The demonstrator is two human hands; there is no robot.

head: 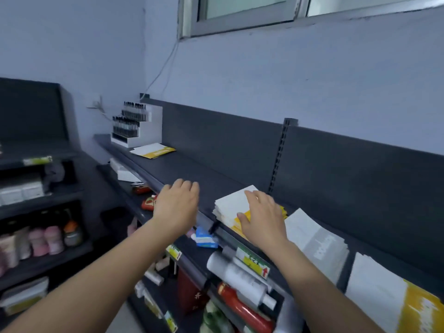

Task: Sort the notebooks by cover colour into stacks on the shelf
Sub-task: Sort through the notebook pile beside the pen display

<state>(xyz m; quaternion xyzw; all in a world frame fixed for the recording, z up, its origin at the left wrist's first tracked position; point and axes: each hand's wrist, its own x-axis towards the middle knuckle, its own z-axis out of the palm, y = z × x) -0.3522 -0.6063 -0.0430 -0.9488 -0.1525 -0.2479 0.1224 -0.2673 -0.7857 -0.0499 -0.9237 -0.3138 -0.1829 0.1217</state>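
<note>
**Squaring the yellow-and-white stack**

The right hand point(260, 216) lies flat, fingers spread, on the yellow-and-white notebooks point(231, 207) near the shelf point(182, 169) front edge. The left hand point(179, 204) hovers open, empty. Best press both sides inward to align the edges.

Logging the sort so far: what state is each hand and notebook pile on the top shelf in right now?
Left hand: open, empty, over the shelf edge.
Right hand: flat on the yellow-and-white stack.
Far notebooks: lying flat, untouched.
Grey notebooks: lying flat, fanned.
Near yellow notebooks: lying flat.
</note>
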